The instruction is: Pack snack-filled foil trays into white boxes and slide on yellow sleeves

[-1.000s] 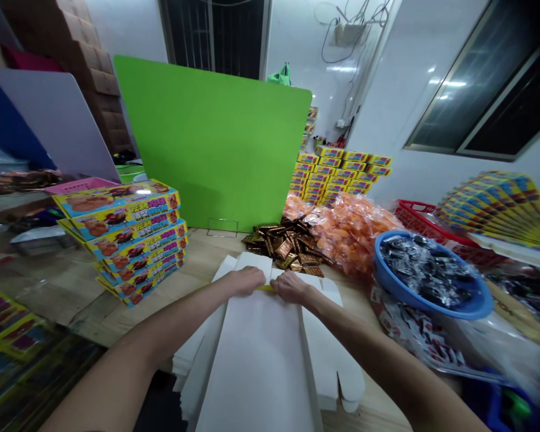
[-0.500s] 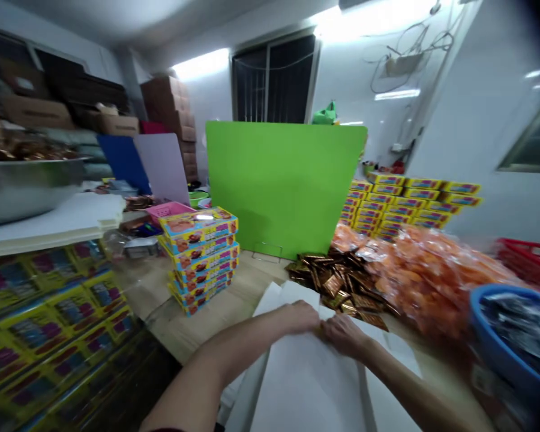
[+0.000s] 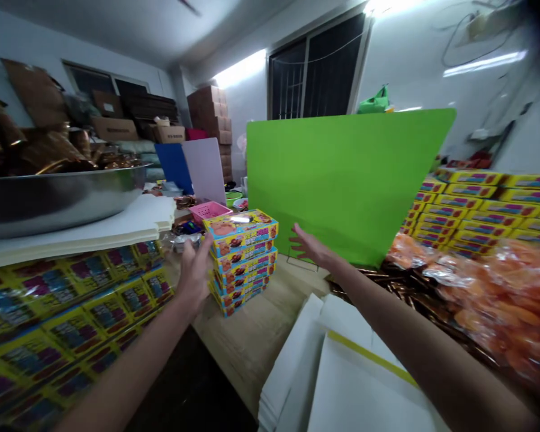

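A stack of colourful printed boxes stands on the wooden table. My left hand is open, fingers spread, right at the stack's left side. My right hand is open too, reaching at the stack's right side, a small gap away. Neither hand holds anything. Flat white cardboard blanks with a yellow strip lie at the table's near edge, under my right forearm.
A green board stands upright behind the stack. Orange packets and brown sachets are piled at right, with yellow boxes behind. At left, a metal basin rests on white sheets above yellow boxes.
Both hands left the white cardboard blank and moved up and left, opening on either side of the colourful box stack. The view swung left.
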A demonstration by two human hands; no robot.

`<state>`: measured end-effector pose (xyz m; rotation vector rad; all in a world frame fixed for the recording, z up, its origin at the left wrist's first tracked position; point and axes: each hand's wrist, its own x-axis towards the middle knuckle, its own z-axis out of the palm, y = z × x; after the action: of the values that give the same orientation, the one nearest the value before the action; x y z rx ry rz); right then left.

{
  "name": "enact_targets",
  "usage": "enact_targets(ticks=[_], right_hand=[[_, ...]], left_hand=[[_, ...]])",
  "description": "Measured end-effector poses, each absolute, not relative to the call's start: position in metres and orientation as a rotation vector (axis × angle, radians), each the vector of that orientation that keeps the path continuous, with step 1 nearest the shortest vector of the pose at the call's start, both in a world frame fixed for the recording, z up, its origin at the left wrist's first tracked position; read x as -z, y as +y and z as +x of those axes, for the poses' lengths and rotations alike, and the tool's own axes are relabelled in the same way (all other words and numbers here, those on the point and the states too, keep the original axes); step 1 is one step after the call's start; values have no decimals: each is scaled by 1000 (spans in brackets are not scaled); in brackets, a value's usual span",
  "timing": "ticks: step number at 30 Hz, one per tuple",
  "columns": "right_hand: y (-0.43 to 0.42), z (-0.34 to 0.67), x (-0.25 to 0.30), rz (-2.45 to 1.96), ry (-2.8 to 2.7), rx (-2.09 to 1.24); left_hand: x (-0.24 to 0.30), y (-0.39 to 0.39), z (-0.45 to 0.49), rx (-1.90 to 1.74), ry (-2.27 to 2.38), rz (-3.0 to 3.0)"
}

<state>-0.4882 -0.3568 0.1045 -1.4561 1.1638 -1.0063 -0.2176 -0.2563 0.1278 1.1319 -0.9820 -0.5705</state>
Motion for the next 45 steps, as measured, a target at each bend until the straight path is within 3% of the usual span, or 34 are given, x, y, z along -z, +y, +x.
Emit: enact_targets(ticks=[3,6,12,20,24,28,35,45], right_hand=[[-384,-443,-118,-1327,1135,872],[-398,-427,-114,-1269,1073,724],[-407,-445,-108,-1233,1010,690],[-400,-443,-121,-1310,905,465],[-344,-487,-127,-1248,839,588],[-232,-566,-128,-1170,881,788],[-45,-643,-63,-1114,1098,1144],[-15,-647,-7,-1335,1283,1204]], left_hand=[[-136,-289,-204,1100,-726,1263],[-134,-305,-206,1376,-608,1332],[-121,-314,-204,1407,-851,1277],[-144,-307,-197,1507,-716,1391],[-161,-261,-223,1541,-893,1173],[-156,-210,-269,1703,-1040,961],[-66,-173,-351,1943,-1489,524],[6,-169,-373,1623,-1834,256]])
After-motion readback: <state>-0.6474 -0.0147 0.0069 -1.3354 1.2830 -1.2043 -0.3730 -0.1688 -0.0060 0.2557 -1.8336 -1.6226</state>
